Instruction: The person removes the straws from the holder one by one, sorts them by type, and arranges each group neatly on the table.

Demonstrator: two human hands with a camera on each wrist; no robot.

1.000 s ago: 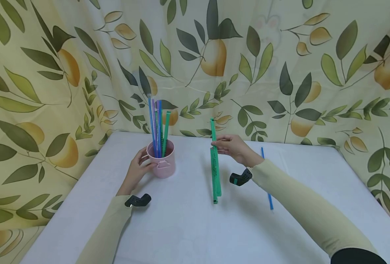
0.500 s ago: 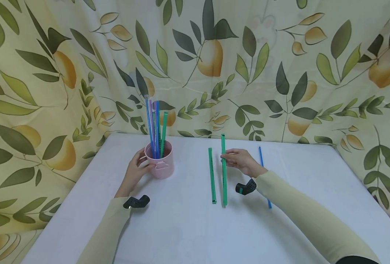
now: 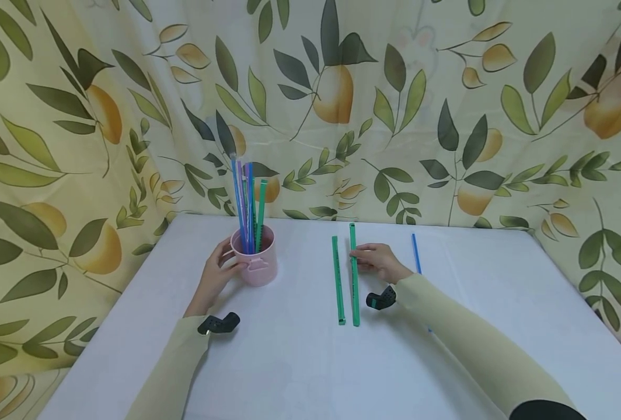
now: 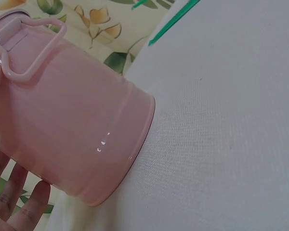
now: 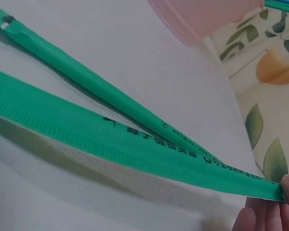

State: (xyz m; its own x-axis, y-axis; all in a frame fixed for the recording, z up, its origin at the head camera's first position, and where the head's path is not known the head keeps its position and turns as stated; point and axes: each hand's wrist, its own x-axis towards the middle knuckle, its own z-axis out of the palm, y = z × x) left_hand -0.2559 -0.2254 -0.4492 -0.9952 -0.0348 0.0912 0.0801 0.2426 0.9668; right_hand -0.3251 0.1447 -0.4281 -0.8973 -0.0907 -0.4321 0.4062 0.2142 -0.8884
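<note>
A pink cup (image 3: 262,271) with a small handle stands upright on the left half of the table. My left hand (image 3: 218,273) grips its side, thumb and fingers around the wall, as the left wrist view also shows. Several blue, purple and green straws (image 3: 247,204) lean inside it. My right hand (image 3: 381,262) pinches a green paper-wrapped straw (image 3: 355,291) near its upper part; black printing runs along the wrapper in the right wrist view. Just left of it a second green wrapped straw (image 3: 338,283) lies on the table.
A blue straw (image 3: 416,252) lies to the right, partly hidden by my right forearm. White cloth covers the table (image 3: 289,361). Behind and to the left hangs a leaf-and-fruit patterned curtain (image 3: 310,140).
My right hand first held its green straw close over the other one, moved it right and apart, then lowered it toward the table and slightly left. The left hand stays on the cup.
</note>
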